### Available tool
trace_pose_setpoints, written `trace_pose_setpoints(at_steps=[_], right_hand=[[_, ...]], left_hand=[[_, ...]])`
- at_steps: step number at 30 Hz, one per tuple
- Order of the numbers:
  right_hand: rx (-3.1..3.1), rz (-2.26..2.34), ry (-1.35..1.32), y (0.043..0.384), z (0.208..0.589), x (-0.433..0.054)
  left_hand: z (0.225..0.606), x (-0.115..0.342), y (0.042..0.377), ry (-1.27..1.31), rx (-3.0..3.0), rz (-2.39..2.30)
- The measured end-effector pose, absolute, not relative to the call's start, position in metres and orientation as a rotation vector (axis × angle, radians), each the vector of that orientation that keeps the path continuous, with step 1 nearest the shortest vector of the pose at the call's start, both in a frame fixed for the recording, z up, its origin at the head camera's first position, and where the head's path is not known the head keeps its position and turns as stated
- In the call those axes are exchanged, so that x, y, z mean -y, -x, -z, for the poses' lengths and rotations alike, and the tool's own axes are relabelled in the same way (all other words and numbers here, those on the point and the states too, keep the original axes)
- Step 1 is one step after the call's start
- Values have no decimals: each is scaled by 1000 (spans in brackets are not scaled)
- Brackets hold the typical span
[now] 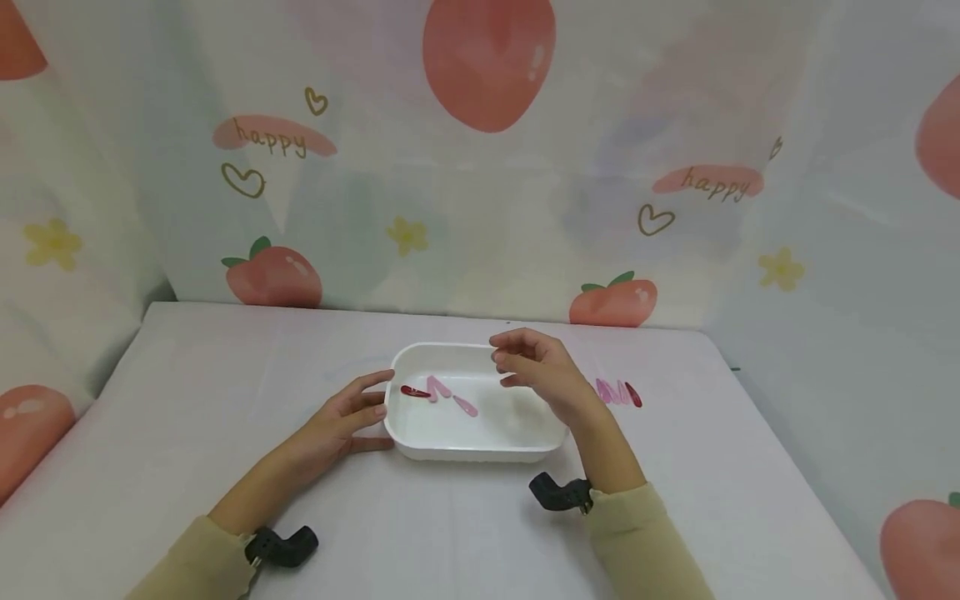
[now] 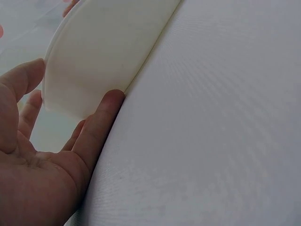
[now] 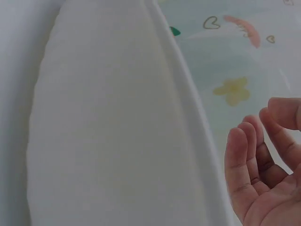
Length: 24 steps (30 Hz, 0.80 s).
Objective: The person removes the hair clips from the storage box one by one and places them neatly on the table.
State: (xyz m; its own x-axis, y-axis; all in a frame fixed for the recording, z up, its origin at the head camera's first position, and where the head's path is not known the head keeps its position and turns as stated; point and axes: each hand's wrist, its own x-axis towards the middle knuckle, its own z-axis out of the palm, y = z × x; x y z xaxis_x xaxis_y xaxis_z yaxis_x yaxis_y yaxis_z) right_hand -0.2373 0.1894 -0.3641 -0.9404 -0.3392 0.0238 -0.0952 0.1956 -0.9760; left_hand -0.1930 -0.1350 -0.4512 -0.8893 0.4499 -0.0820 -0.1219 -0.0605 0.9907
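A white tray (image 1: 472,455) sits on the table. Inside it, toward the left, lie a dark red hair clip (image 1: 415,392) and pink hair clips (image 1: 465,406). My left hand (image 1: 333,427) rests against the tray's left end, fingers spread and nearly straight; the left wrist view shows fingertips (image 2: 113,96) low on its outer wall. Over the tray's right part hovers my right hand (image 1: 543,371), its fingers loosely bent. In the right wrist view its thumb and index fingertips (image 3: 282,110) come close together, with nothing visible between them.
Right of the tray, partly behind the right forearm, several pink hair clips (image 1: 615,392) lie in a row with a dark red clip (image 1: 634,395) at its end. A fruit-printed cloth (image 1: 480,208) hangs behind the white table (image 1: 465,533). Each wrist wears a black camera mount (image 1: 281,547).
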Motion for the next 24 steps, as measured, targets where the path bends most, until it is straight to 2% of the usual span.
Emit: trace_pose_setpoints(at_steps=[8, 17, 24], right_hand=[[-2153, 1954, 439, 241, 353, -173], [-2162, 1830, 328, 244, 380, -160], [-2268, 1690, 370, 245, 395, -152]], left_hand=[[451, 135, 193, -336, -1836, -2007], [452, 133, 193, -325, -1830, -2022], [451, 133, 193, -324, -1844, -2005]])
